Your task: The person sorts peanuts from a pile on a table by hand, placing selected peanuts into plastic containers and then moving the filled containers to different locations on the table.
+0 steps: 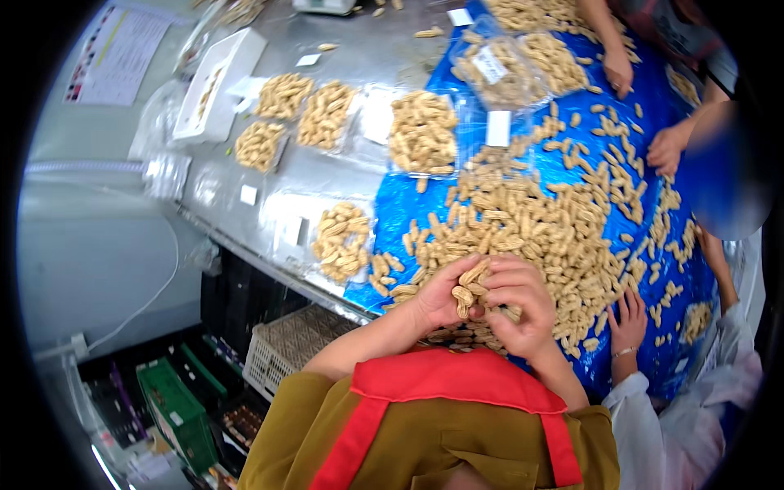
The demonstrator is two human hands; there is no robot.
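Note:
My left hand (441,296) and my right hand (521,306) are cupped together just above the near edge of a big heap of tan peanuts in the shell (531,220). Between them they hold a small bunch of peanuts (472,287); both hands curl round it. The heap lies on a blue plastic sheet (425,192) spread over a steel table (327,175). My sleeves are mustard-coloured under a red apron (457,377).
Clear bags filled with peanuts (422,131) lie on the steel table at the left and back, beside a white tray (214,82). Other people's hands (629,320) work the heap on the right. Crates, one white (290,343) and one green (175,412), stand under the table.

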